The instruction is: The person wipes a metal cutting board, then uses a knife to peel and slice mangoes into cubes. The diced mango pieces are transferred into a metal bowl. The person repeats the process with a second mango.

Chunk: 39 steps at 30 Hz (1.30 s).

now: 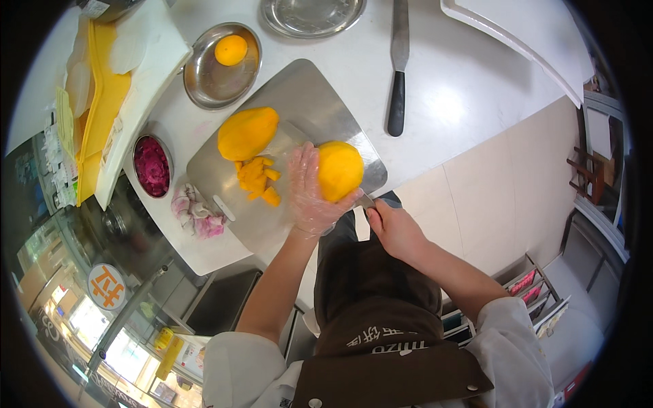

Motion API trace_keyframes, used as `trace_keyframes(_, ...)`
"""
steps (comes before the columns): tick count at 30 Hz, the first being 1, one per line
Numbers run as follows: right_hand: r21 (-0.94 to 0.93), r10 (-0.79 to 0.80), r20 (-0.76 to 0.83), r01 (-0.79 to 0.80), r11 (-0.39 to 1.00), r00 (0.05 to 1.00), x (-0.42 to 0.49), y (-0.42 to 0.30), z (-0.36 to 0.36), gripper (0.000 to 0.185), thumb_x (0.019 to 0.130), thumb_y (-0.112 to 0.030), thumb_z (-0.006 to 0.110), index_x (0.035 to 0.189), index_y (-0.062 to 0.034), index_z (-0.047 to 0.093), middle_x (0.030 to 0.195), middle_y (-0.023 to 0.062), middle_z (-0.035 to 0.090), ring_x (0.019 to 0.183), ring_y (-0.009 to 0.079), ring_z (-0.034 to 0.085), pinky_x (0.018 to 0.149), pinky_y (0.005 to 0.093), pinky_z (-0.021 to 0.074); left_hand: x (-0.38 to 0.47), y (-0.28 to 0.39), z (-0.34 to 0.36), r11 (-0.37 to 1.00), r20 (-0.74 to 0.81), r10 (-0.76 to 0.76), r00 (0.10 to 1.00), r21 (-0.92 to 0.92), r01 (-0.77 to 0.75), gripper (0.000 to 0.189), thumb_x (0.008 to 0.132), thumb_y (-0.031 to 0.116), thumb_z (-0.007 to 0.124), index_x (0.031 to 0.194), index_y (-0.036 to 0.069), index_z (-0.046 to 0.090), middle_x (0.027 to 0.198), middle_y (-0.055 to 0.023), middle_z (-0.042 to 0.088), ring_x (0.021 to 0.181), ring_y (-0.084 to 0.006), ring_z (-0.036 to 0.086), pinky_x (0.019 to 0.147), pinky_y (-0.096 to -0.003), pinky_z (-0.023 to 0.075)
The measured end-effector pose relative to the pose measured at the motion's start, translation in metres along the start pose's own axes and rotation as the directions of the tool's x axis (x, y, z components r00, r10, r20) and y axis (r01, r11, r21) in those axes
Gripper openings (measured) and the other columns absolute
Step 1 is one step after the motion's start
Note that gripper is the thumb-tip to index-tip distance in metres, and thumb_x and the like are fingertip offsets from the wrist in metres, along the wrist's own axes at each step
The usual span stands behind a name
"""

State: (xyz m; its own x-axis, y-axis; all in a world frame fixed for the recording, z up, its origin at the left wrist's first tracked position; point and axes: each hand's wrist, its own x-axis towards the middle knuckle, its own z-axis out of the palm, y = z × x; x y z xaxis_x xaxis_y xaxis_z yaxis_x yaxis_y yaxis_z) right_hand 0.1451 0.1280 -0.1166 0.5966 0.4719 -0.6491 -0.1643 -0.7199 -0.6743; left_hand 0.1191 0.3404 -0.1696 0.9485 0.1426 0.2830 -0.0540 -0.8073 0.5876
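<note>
My left hand (pixel 309 196), in a clear plastic glove, grips a rounded, peeled yellow mango (pixel 342 168) near the right side of a metal cutting board (pixel 306 92). Bare, my right hand (pixel 400 229) holds a knife (pixel 366 201). Its short visible blade part lies by the mango's lower edge and my left thumb; the rest is hidden. Another peeled mango (pixel 248 132) rests on the board to the left. Below it is a small heap of cut mango pieces (pixel 253 176).
A steel bowl (pixel 204 84) holds an orange-yellow fruit. Chopped magenta fruit fills a small bowl (pixel 169 168) at left, near a stained cloth (pixel 191 211). A black-handled spatula (pixel 397 102) lies right of the board. Beyond stands a round metal dish (pixel 314 18).
</note>
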Motion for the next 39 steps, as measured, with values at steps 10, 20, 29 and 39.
trace_keyframes(10, -0.145, 0.006, -0.032, -0.01, 0.989, 0.999, -0.018, 0.005, 0.011, 0.021, 0.106, -0.024, 0.055, 0.101, -0.0039, 0.055, 0.071, 0.0251, 0.065, 0.067, 0.0484, 0.063, 0.06, 0.059, 0.0473, 0.0, 0.0, -0.001, 0.999, 0.025, -0.049, 0.998, 0.0, 0.049, 0.11, 0.068, 0.046, 0.095, 0.153, 0.001, 0.04, 0.154, -0.0257, 0.046, 0.143, -0.0514, 0.041, 0.119, -0.0614, 0.0329)
trace_keyframes(20, -0.201, 0.015, -0.019, -0.018, 0.979, 1.0, -0.041, 0.013, 0.016, 0.022, 0.105, -0.025, 0.056, 0.099, -0.0047, 0.054, 0.07, 0.025, 0.064, 0.067, 0.0487, 0.063, 0.061, 0.0604, 0.0477, 0.001, -0.003, 0.003, 0.997, -0.048, -0.065, 0.997, 0.048, 0.067, 0.107, 0.071, 0.047, 0.092, 0.152, 0.0, 0.039, 0.151, -0.0242, 0.05, 0.143, -0.0473, 0.044, 0.121, -0.0622, 0.027)
trace_keyframes(29, -0.223, -0.026, -0.018, 0.021, 0.975, 1.0, -0.029, 0.016, 0.021, 0.022, 0.105, -0.026, 0.057, 0.099, -0.0044, 0.055, 0.07, 0.0252, 0.065, 0.067, 0.049, 0.064, 0.06, 0.0604, 0.0481, 0.011, -0.002, 0.005, 0.998, -0.052, -0.023, 0.998, 0.065, 0.026, 0.105, 0.074, 0.05, 0.089, 0.151, 0.0, 0.038, 0.144, -0.0226, 0.052, 0.135, -0.041, 0.051, 0.12, -0.0647, 0.028)
trace_keyframes(39, -0.075, -0.059, -0.008, 0.058, 0.995, 0.998, -0.025, 0.008, 0.029, 0.022, 0.107, -0.024, 0.054, 0.101, -0.0024, 0.057, 0.075, 0.0282, 0.064, 0.072, 0.0517, 0.062, 0.063, 0.0603, 0.0468, 0.029, -0.006, -0.001, 0.996, 0.044, -0.024, 0.999, 0.081, 0.02, 0.103, 0.071, 0.049, 0.091, 0.149, 0.002, 0.042, 0.143, -0.0202, 0.053, 0.133, -0.0401, 0.052, 0.116, -0.0592, 0.0377)
